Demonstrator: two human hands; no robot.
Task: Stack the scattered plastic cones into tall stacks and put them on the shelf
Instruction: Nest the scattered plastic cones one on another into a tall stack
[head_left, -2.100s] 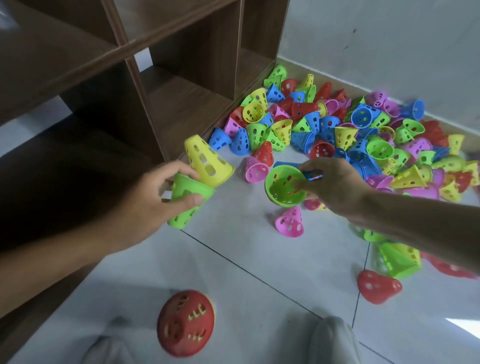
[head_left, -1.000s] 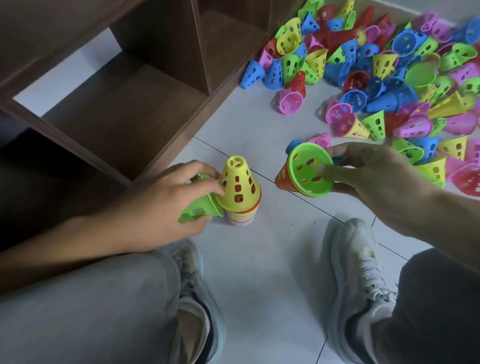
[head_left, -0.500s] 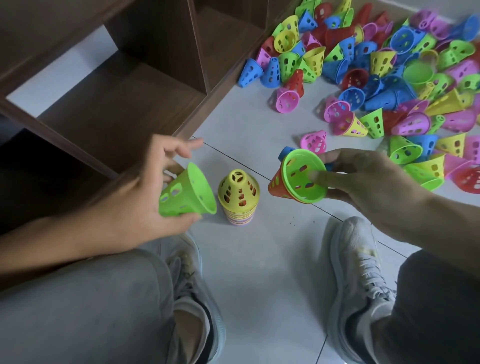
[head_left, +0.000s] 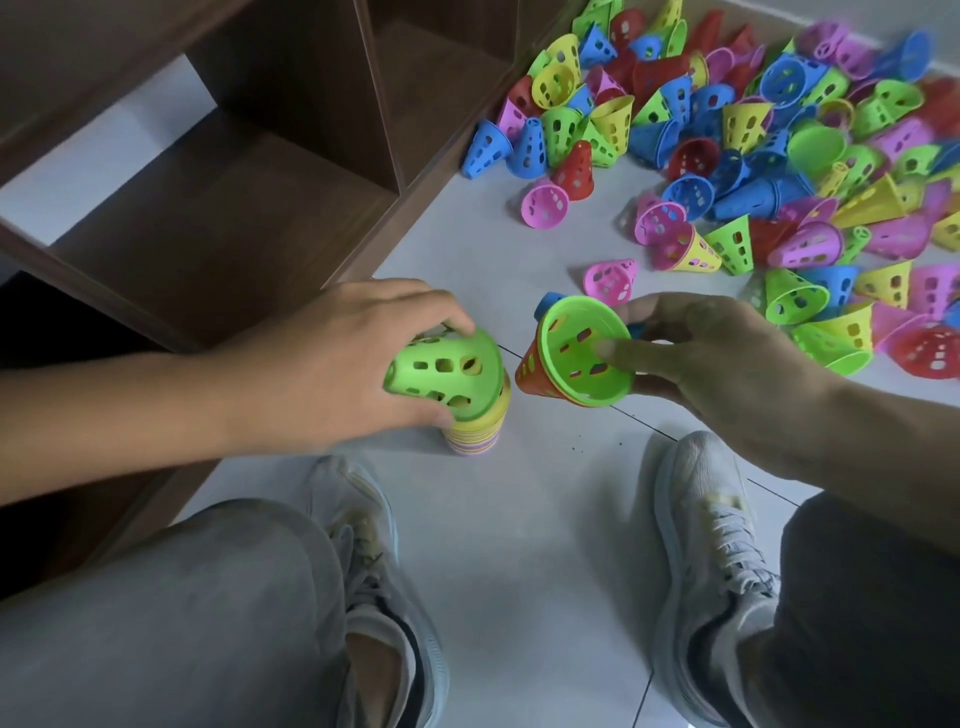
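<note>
Your left hand (head_left: 332, 364) gripping green cone (head_left: 441, 371) on stack (head_left: 475, 434); right hand (head_left: 717, 369) pinching nested cones (head_left: 576, 358); shelf (head_left: 223, 218) left, cone pile (head_left: 753, 145) behind, shoes (head_left: 711, 540) flanking.

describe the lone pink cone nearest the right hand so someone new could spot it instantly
Start at the big multicoloured cone pile on the white floor, upper right, then follow its near edge toward the right hand. Just above that hand's fingertips lies the pink cone: tipped on its side, alone on bare tile, apart from the pile.
</note>
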